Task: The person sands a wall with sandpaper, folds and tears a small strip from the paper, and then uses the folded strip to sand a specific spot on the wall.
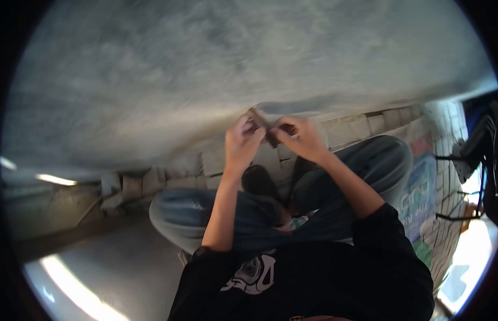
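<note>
A thin brown strip [270,138], blurred by motion, is held between my two hands in front of my knees. My left hand [242,142] pinches it from the left, fingers curled. From the right, my right hand [302,139] grips it with thumb and bent fingers. The strip slants from upper left to lower right, and its material cannot be made out. Just beyond my fingertips lies a broad grey, mottled surface [206,64].
Pale blocks [356,130] line the near side of the grey surface, and more blocks [132,187] lie at left. My bent knees and dark shoes [259,182] are below my hands. A printed banner [417,198] and black frame-like objects [482,160] stand at right.
</note>
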The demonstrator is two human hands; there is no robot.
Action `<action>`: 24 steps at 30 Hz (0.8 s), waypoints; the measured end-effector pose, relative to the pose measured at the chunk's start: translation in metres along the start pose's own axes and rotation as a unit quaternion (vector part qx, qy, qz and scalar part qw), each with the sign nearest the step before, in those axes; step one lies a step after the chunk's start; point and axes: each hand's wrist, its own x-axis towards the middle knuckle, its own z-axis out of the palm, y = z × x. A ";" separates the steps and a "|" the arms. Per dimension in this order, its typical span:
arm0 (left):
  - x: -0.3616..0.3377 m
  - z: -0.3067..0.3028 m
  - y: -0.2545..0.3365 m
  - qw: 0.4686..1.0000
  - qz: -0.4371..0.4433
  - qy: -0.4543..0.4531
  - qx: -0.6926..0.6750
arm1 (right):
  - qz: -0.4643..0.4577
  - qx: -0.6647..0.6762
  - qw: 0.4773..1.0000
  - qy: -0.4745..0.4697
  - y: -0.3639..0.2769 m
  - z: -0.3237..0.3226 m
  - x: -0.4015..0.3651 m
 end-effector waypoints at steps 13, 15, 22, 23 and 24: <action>-0.001 0.003 0.006 0.998 -0.057 0.011 0.025 | -0.009 -0.043 0.999 0.001 -0.001 0.005 -0.003; -0.001 0.006 0.009 0.998 -0.059 0.023 0.012 | -0.019 -0.029 0.999 0.034 0.003 0.007 -0.002; -0.001 0.006 0.004 0.999 -0.024 0.014 0.023 | -0.006 -0.001 0.999 0.034 -0.003 0.007 -0.004; -0.001 0.006 0.003 0.999 -0.026 0.012 0.045 | -0.002 -0.005 1.000 0.029 -0.002 0.007 -0.005; -0.001 0.006 0.006 0.997 -0.027 0.010 0.067 | 0.002 -0.010 1.000 0.024 -0.002 0.007 -0.005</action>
